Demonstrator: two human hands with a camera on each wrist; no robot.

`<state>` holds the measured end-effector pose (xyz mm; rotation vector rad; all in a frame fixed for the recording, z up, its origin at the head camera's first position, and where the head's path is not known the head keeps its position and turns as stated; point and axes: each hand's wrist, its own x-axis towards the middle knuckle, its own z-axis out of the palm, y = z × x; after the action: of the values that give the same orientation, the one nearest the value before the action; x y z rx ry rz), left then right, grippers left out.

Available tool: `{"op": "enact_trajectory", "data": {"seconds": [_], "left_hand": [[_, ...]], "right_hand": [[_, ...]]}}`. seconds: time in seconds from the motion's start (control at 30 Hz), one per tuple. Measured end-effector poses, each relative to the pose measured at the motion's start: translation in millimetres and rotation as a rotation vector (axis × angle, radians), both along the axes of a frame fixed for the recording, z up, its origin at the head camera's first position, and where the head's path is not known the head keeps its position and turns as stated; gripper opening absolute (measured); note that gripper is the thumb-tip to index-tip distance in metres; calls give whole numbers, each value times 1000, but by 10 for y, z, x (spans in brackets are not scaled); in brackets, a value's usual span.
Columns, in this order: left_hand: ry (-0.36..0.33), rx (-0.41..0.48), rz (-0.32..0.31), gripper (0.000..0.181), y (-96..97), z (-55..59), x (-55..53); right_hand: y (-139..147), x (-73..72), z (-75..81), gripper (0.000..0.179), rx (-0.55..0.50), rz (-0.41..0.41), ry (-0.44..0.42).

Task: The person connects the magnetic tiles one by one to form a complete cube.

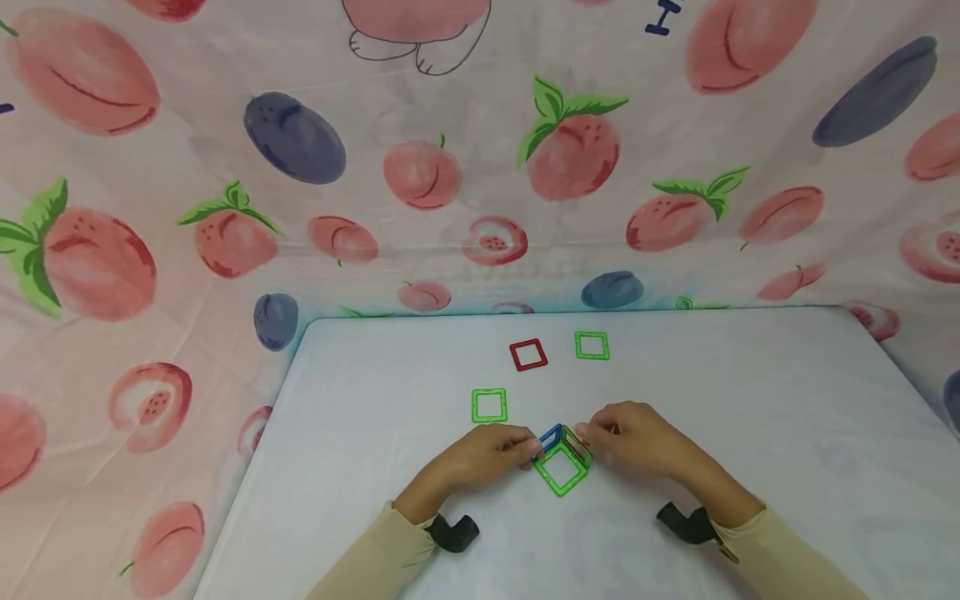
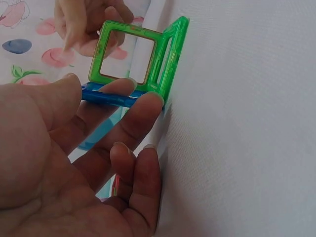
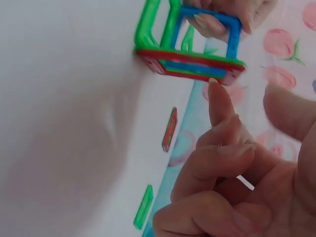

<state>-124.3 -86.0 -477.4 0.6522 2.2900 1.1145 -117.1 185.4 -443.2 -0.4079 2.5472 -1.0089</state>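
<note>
Three square frame-shaped magnetic tiles are joined at a corner on the white table. A green tile [image 1: 547,481] lies flat, with a blue tile [image 1: 551,437] upright along its far left edge. Along the far right edge stands another upright tile, green [image 2: 97,54] on its inner side and red [image 3: 197,59] on its outer side. My left hand [image 1: 487,457] pinches the blue tile between thumb and fingers. On the other side, my right hand [image 1: 637,437] has its index fingertip [image 3: 213,83] at the red side's edge; its thumb stands apart and its other fingers bend loosely.
Beyond my hands lie a loose green tile [image 1: 476,406], a red tile [image 1: 514,357] and another green tile [image 1: 578,346]. A fruit-print cloth [image 1: 360,125] hangs behind the table's far edge. Black wrist devices [image 1: 455,533] sit at both cuffs.
</note>
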Motion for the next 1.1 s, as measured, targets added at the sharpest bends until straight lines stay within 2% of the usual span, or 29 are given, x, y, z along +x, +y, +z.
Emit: {"op": "enact_trajectory", "data": {"seconds": [0.13,0.27,0.37,0.5,0.73,0.97,1.1], "left_hand": [[-10,-4,5,30,0,15,3],[-15,-1,3,29,-10,32,9],[-12,1,-8,29,-19,34,7],[-15,-1,-23,28,-31,26,-8],[-112,31,38,22,-38,35,-23],[-110,79,-6,30,18,39,0],[-119,85,-13,30,44,51,29]], "right_hand": [[62,23,17,21,-9,54,13],[74,45,-2,17,-23,112,78],[70,41,-19,12,-27,135,138],[70,23,-31,10,-27,136,164],[44,-33,-42,12,-26,124,147],[3,-136,-83,12,-83,177,126],[-42,-202,-98,10,-95,200,74]]}}
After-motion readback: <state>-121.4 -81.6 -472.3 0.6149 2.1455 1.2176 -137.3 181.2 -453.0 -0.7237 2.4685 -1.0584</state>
